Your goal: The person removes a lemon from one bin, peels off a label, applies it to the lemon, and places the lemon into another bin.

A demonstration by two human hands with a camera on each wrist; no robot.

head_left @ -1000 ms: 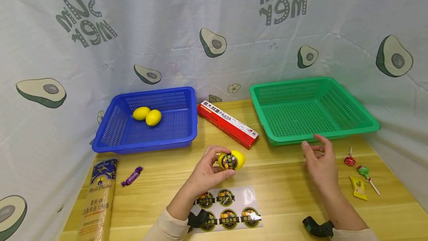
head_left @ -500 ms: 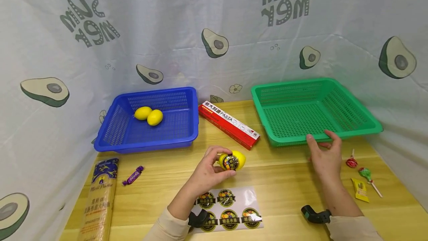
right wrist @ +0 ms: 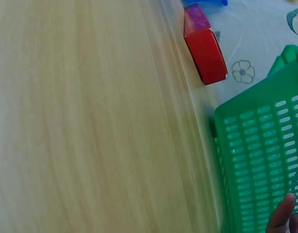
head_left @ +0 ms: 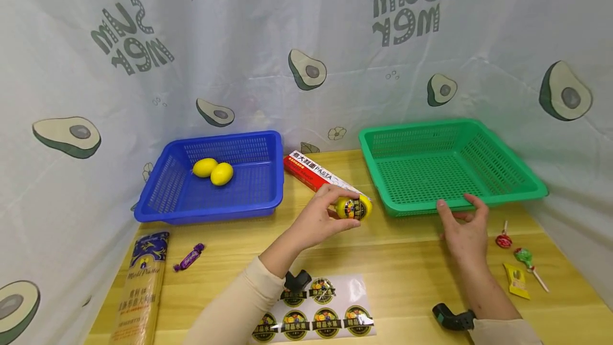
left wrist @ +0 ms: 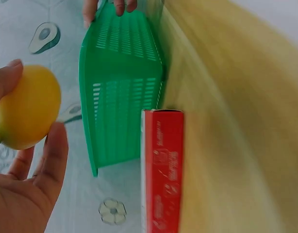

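Note:
My left hand [head_left: 318, 217] pinches a yellow lemon [left wrist: 30, 109] between thumb and fingers, held up over the table in front of the pasta box. A round black fruit sticker [head_left: 353, 208] shows on the lemon's side in the head view. My right hand [head_left: 466, 233] is at the near rim of the green basket [head_left: 390, 206], holding it with thumb and fingers. In the right wrist view, fingertips [right wrist: 283, 211] lie against its slotted side wall. Nothing is inside this basket.
Two lemons [head_left: 222, 174] lie in the blue basket [head_left: 210, 213]. A red pasta box [head_left: 306, 172] sits between the baskets. A sticker sheet [head_left: 351, 292] lies in front. Bagged spaghetti [head_left: 139, 292] and purple candy [head_left: 189, 257] are left; lollipops [head_left: 523, 255] and yellow candy [head_left: 517, 280] are right.
My left hand has carried the lemon forward and to the right, and it now overlaps the pasta box. My right hand has come forward onto the green basket's rim.

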